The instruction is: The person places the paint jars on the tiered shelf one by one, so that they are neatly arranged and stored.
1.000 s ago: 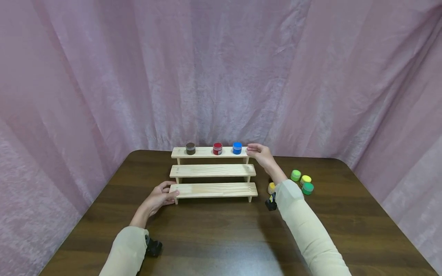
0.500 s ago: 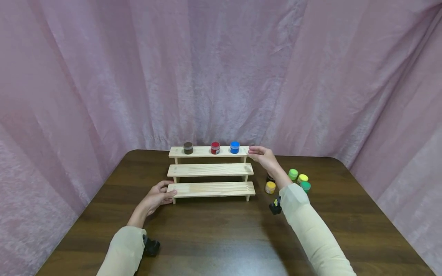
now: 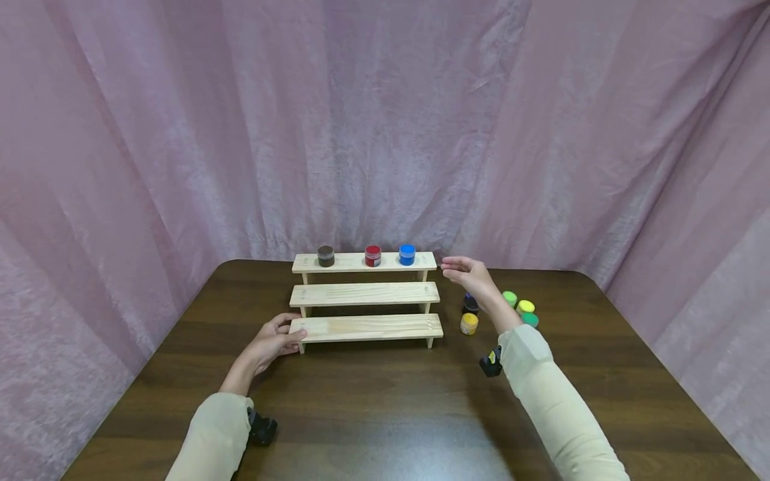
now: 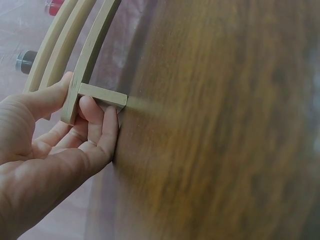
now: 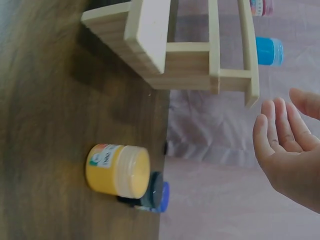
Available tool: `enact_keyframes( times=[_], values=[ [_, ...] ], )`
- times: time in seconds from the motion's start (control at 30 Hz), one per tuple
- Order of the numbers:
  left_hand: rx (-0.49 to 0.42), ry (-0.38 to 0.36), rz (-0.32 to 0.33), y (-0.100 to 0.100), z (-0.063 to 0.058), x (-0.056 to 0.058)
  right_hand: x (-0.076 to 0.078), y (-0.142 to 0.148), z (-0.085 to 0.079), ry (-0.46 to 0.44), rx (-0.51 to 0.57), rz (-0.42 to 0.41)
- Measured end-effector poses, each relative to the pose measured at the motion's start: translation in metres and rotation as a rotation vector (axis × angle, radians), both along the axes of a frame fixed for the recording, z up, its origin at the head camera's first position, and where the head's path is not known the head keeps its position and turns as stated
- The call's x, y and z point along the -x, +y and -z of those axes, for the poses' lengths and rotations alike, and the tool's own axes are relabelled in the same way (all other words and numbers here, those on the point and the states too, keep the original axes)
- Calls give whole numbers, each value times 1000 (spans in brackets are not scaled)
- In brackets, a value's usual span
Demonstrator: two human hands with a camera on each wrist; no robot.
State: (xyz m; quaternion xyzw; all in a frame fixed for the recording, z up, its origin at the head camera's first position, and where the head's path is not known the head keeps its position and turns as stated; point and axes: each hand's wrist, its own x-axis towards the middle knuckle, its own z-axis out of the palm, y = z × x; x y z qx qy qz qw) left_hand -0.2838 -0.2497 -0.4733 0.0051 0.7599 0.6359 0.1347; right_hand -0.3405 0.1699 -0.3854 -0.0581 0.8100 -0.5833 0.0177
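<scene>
A pale three-tier wooden stand (image 3: 365, 294) stands on the table. My left hand (image 3: 272, 342) grips the left end of its lowest shelf, thumb on top and fingers beneath, beside the leg in the left wrist view. Along the top shelf sit a dark brown paint jar (image 3: 325, 256), a red paint jar (image 3: 373, 256) and a blue paint jar (image 3: 407, 254). Just off the right end of that shelf hovers my right hand (image 3: 475, 279), its fingers relaxed and holding nothing. In the right wrist view, the fingers (image 5: 281, 125) are apart from the shelf end.
Right of the stand, a yellow-orange paint jar (image 3: 469, 325) sits in front of dark jars (image 3: 470, 304). Farther right are light green (image 3: 510, 298), yellow (image 3: 525, 306) and green (image 3: 529, 319) lids, partly behind the right forearm. A pink curtain (image 3: 385, 133) hangs behind the brown table (image 3: 361, 414).
My right hand has moved right, away from the top shelf's end, and the dark jars have come into sight. My left hand keeps its grip on the lowest shelf.
</scene>
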Motion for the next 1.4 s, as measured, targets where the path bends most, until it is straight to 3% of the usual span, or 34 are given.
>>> enact_keyframes(
  times=[0.43, 1.1, 1.4],
  values=[
    [5, 7, 8, 0, -2, -1, -10, 18, 16, -2, -11, 43],
    [-8, 9, 20, 2, -2, -2, -29, 50, 48, -84, 56, 75],
    [-14, 9, 11, 2, -2, -3, -30, 59, 66, -128, 111, 151]
  ],
)
